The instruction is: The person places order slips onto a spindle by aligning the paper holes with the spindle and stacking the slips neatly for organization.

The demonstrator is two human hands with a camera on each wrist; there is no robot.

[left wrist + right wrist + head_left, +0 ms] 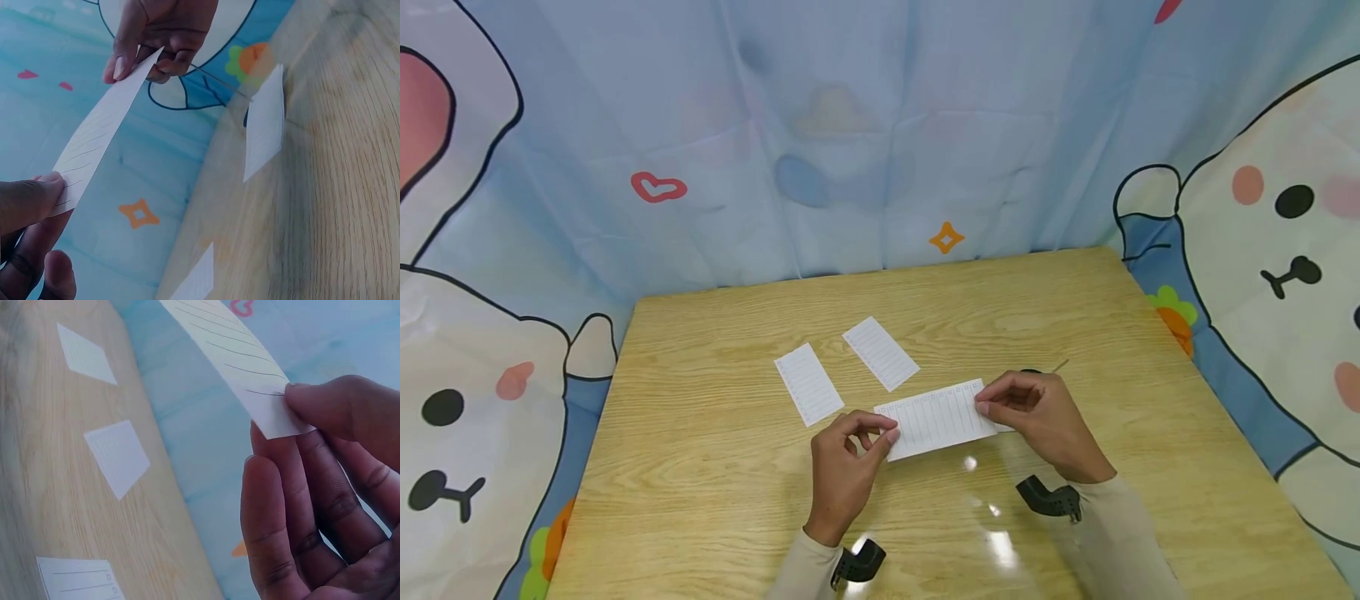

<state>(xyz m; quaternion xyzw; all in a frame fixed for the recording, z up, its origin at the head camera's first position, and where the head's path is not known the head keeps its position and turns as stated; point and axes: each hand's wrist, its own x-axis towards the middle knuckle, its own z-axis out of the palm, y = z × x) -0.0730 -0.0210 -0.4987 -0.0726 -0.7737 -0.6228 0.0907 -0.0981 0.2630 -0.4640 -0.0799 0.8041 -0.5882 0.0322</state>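
Observation:
A white lined checklist sheet (936,421) is stretched between my two hands above the table. My left hand (844,479) pinches its left end between thumb and fingers. At the other end, my right hand (1051,425) pinches the corner, thumb on top and fingers beneath, as the right wrist view shows. The sheet (103,134) bows slightly along its length. Below the right hand, another lined sheet (81,581) lies on the table, mostly hidden in the head view.
Two more lined sheets, one at the left (809,384) and one farther back (881,353), lie on the wooden table (700,467). Behind my right hand, a dark item (1030,371) and a thin stick (1061,365) peek out. A printed cloth (850,125) hangs behind.

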